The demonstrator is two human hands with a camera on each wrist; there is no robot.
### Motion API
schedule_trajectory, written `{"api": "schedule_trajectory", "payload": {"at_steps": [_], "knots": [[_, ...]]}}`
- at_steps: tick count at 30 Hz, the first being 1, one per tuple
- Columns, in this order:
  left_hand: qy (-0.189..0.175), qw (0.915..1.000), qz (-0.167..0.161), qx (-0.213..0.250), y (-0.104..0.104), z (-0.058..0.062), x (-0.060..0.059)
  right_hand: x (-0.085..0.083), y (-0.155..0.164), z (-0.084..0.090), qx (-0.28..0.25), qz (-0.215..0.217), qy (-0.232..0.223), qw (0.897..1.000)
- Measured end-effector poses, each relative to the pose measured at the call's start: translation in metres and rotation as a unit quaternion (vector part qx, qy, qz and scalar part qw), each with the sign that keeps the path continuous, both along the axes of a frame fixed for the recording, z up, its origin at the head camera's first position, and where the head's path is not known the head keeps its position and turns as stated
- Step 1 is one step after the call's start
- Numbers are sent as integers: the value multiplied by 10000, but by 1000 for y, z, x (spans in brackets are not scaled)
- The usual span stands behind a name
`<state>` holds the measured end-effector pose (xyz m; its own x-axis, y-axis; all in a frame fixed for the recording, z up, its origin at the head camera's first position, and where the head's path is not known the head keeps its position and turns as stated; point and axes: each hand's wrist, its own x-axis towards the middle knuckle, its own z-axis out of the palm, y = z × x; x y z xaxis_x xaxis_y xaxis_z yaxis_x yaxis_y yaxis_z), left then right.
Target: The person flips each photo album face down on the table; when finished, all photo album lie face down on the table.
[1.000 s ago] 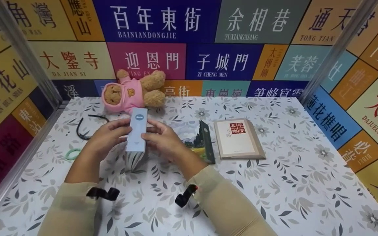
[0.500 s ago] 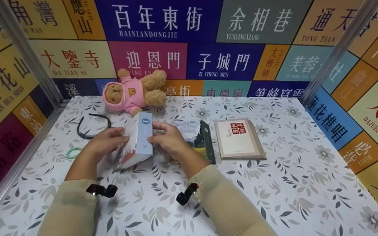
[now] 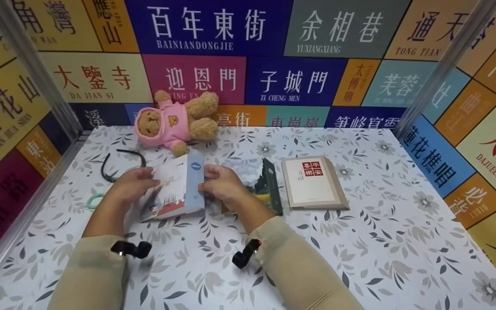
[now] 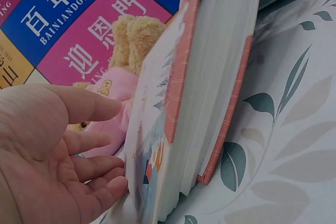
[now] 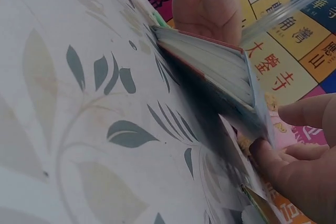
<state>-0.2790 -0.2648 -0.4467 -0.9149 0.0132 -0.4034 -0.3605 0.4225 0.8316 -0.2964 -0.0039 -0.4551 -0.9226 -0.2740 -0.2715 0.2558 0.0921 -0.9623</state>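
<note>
A thick hardcover book (image 3: 172,187) with a pale blue spine stands tilted between the hands, its white cover with a red and blue picture turned toward the head camera. My right hand (image 3: 226,185) holds it at the spine; in the right wrist view the thumb (image 5: 265,158) touches a corner there. My left hand (image 3: 131,187) lies along the opposite side. Its fingers are loosely extended with tips against the cover, as the left wrist view shows. Page edges (image 4: 210,77) show between the covers. Some right fingertips are hidden behind the spine.
A teddy bear (image 3: 175,122) in a pink hoodie lies at the back. Left are a black headband (image 3: 106,168) and a green ring (image 3: 94,201). Right, a landscape-covered book (image 3: 258,176) stands partly behind my right arm, beside a beige book (image 3: 314,183). Printed panels surround the patterned tabletop (image 3: 385,254).
The book has turned from spine-on to showing its cover, with the spine moving right and slightly down. My right hand has followed the spine; my left hand has shifted slightly left.
</note>
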Motion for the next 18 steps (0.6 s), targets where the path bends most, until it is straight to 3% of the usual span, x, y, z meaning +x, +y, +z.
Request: {"api": "schedule_trajectory", "payload": {"at_steps": [10, 14, 18], "knots": [[159, 9989, 351, 262, 2, 0, -1, -1, 8, 4, 215, 471, -148, 9986], [395, 9976, 508, 256, 6, 1, 1, -4, 19, 12, -235, 377, -51, 9990], [907, 9935, 688, 24, 16, 8, 2, -5, 36, 25, -644, 197, 311, 9972]]}}
